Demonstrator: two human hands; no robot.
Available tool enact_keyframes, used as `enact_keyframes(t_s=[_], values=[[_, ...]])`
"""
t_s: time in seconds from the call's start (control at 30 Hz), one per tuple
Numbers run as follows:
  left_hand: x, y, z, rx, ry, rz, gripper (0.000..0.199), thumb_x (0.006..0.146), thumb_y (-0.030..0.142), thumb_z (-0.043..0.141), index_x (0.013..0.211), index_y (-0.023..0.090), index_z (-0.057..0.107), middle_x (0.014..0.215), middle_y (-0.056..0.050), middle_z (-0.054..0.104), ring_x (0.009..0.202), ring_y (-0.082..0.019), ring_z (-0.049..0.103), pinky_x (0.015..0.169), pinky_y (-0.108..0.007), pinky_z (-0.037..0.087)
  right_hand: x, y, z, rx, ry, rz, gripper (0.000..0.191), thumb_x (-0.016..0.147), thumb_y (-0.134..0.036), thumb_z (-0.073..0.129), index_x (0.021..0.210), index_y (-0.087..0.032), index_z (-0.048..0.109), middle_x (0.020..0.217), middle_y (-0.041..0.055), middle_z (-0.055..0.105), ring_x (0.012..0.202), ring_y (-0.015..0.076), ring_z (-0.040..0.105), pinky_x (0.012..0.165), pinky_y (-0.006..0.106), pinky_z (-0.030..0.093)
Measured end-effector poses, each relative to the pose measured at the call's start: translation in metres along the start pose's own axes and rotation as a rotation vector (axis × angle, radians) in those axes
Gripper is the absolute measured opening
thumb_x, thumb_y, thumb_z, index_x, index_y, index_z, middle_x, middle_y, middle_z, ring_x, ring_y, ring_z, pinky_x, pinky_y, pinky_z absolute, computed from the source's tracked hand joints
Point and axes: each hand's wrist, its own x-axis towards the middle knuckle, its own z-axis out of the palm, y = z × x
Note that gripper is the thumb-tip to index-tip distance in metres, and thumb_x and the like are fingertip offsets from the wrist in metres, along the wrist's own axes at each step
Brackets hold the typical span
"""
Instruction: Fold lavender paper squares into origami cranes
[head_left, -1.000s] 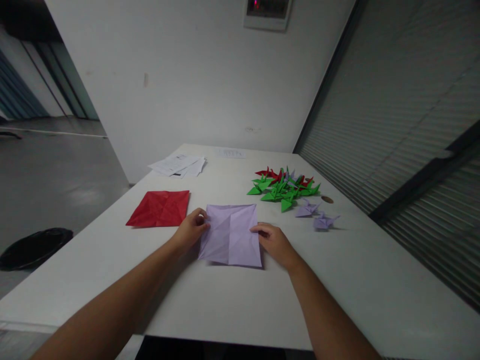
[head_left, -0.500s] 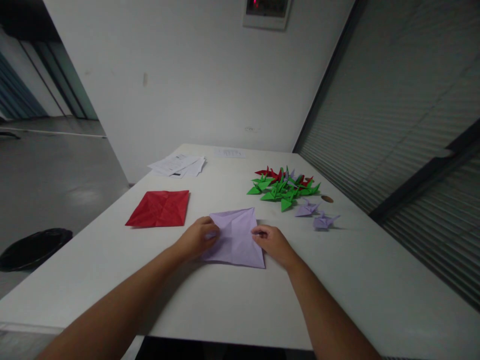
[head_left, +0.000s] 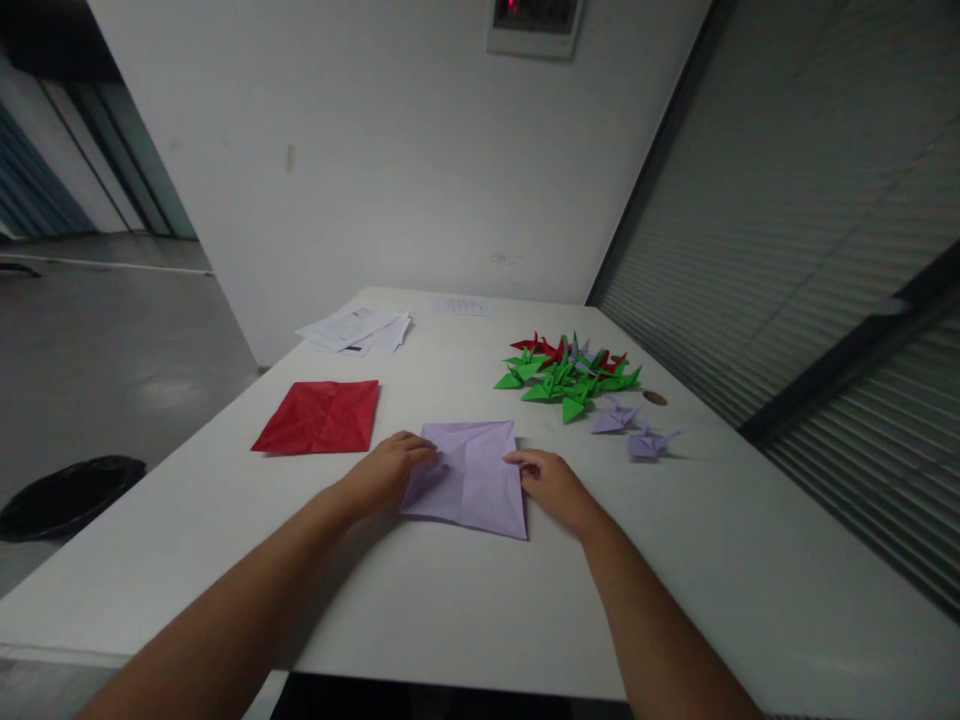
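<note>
A square sheet of light purple paper point(head_left: 476, 480), marked with crease lines, lies on the white table in front of me. My left hand point(head_left: 394, 468) is at its left edge, fingers closed over the paper and the thumb mostly hidden. At the right edge, my right hand point(head_left: 551, 485) pinches the sheet between thumb and index finger. Left of the sheet is a creased red paper point(head_left: 319, 418). Two purple paper cranes point(head_left: 616, 416) stand to the right, beyond my right hand.
A heap of green, red and purple paper cranes point(head_left: 562, 375) sits at the back right, with a brown oval object point(head_left: 655, 398) beside it. Printed sheets point(head_left: 356, 328) lie at the back left. A black-lined bin point(head_left: 71, 497) stands on the floor left of the table point(head_left: 450, 620).
The purple sheet now lies flatter, its top right corner shifted slightly right. My left hand has slid a little left, its fingers straighter. My right hand has barely moved.
</note>
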Motion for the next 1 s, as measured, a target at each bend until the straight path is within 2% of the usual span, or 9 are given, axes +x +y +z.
enact_keyframes(t_s=[0.13,0.3,0.57,0.73,0.8,0.93,1.0], values=[[-0.002,-0.014,-0.006,-0.015,-0.056,-0.019,0.059,0.073,-0.002,0.055,0.12,0.028,0.075,0.127,-0.009,0.072,0.118,-0.029,0.063,0.107,-0.045,0.043,-0.002,-0.004,-0.003,-0.118,-0.016,-0.084,0.047,0.068,-0.002,0.06,0.105,-0.021,0.081,0.105,0.0098,0.078,0.091,0.0244,0.07,0.087,0.038,0.053],[-0.003,-0.021,-0.004,-0.12,-0.005,-0.067,0.049,0.073,0.004,0.062,0.113,0.027,0.078,0.117,-0.01,0.075,0.111,-0.028,0.066,0.105,-0.042,0.045,-0.003,-0.005,-0.003,-0.109,-0.03,-0.129,0.053,0.063,0.002,0.061,0.106,-0.023,0.08,0.108,0.0091,0.077,0.094,0.0245,0.069,0.087,0.037,0.053],[-0.002,-0.021,-0.008,-0.129,-0.007,-0.044,0.036,0.073,0.009,0.066,0.101,0.025,0.081,0.115,-0.013,0.074,0.107,-0.028,0.066,0.1,-0.04,0.047,-0.002,-0.003,-0.005,-0.166,-0.032,-0.13,0.039,0.072,-0.003,0.064,0.104,-0.02,0.079,0.095,0.0079,0.074,0.084,0.0218,0.066,0.083,0.036,0.052],[0.0,-0.011,-0.013,-0.196,0.143,-0.088,0.018,0.079,0.024,0.07,0.094,0.026,0.081,0.105,-0.011,0.076,0.104,-0.028,0.064,0.099,-0.04,0.046,-0.001,-0.001,-0.004,-0.09,0.009,-0.172,0.029,0.075,-0.007,0.064,0.091,-0.023,0.081,0.098,0.0064,0.066,0.089,0.0208,0.063,0.084,0.034,0.051],[0.0,-0.006,-0.015,-0.217,0.189,-0.098,0.013,0.082,0.03,0.07,0.09,0.026,0.08,0.095,-0.01,0.075,0.096,-0.027,0.063,0.093,-0.038,0.048,-0.001,-0.002,-0.006,-0.084,0.055,-0.175,0.022,0.075,-0.011,0.067,0.086,-0.023,0.082,0.095,0.0064,0.062,0.087,0.0212,0.061,0.082,0.034,0.051],[-0.002,0.001,-0.016,-0.375,0.256,-0.164,0.018,0.083,0.039,0.073,0.083,0.023,0.08,0.081,-0.007,0.07,0.081,-0.023,0.061,0.075,-0.03,0.049,-0.001,-0.008,-0.01,0.007,0.007,-0.217,0.006,0.076,-0.023,0.076,0.081,-0.022,0.08,0.086,0.0062,0.061,0.075,0.0197,0.056,0.067,0.031,0.048],[-0.003,0.004,-0.013,-0.543,0.281,-0.212,0.023,0.082,0.043,0.074,0.085,0.021,0.079,0.083,-0.007,0.071,0.081,-0.023,0.062,0.077,-0.031,0.05,-0.001,-0.011,-0.01,0.112,-0.012,-0.19,0.012,0.081,-0.032,0.074,0.078,-0.021,0.077,0.082,0.0055,0.062,0.072,0.0192,0.056,0.064,0.03,0.047]])
